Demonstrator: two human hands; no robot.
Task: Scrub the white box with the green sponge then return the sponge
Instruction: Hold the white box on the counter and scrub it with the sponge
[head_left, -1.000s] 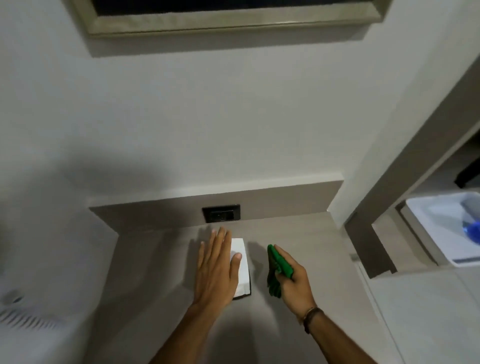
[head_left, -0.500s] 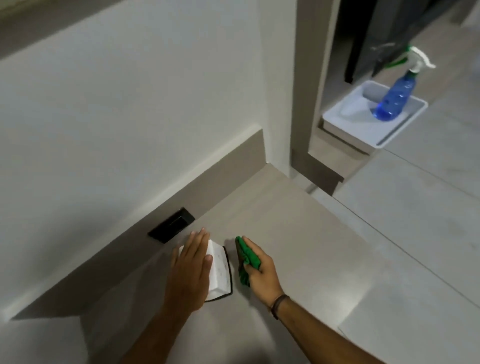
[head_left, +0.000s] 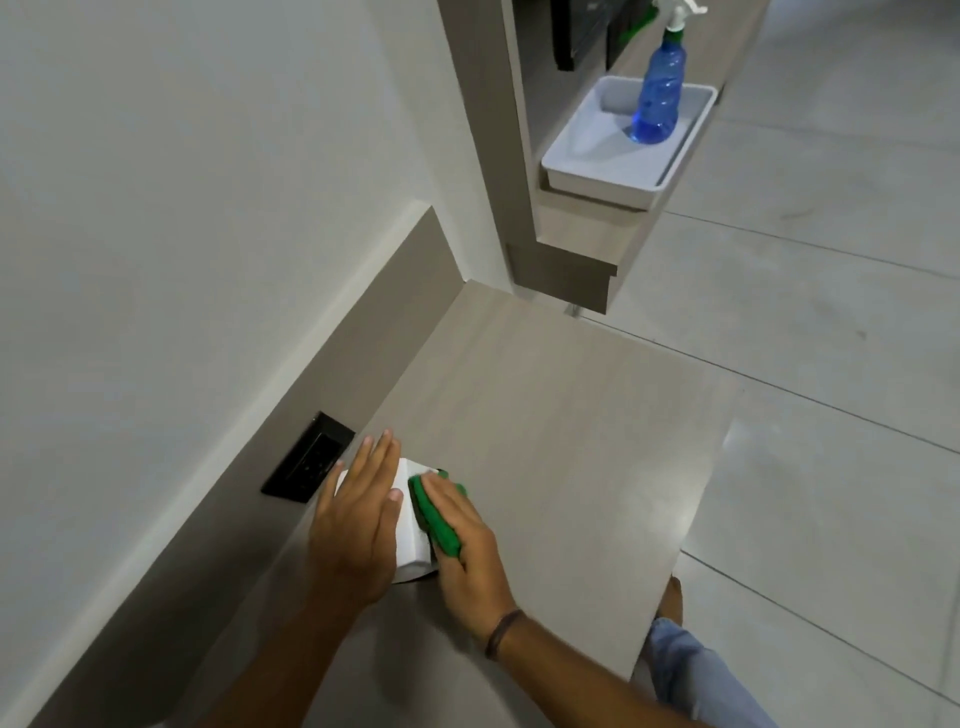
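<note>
So the right hand (head_left: 465, 545) is closed around the green sponge (head_left: 434, 519), palm down, pressing it against the right side of the white box (head_left: 410, 540). There's a dark band on that wrist. The left hand (head_left: 356, 525) is laid flat on top of the box with the fingers spread out straight, not curled round anything, just pinning it down

Honestly you can't see much of the box, the two hands cover most of it and only a white strip between them plus a bit of the near corner shows. Same with the sponge, the fingers hide a good chunk and only the long green edge and a bit at the far end poke out

The box sits on a pale wood-grain counter (head_left: 545, 415), close to the back upstand where a black socket plate (head_left: 309, 460) is set in, just beside the left fingertips. Plain white wall above that. The counter ends on the right and there's a grey tiled floor (head_left: 831, 364) past it. Further back on a lower shelf sits a white tray (head_left: 597, 171) with a blue spray bottle (head_left: 657, 98) standing in it, the top of its trigger cut off by the frame edge. Bottom right you get a bit of jeans leg (head_left: 691, 670) and what looks like a foot, hard to tell
</note>
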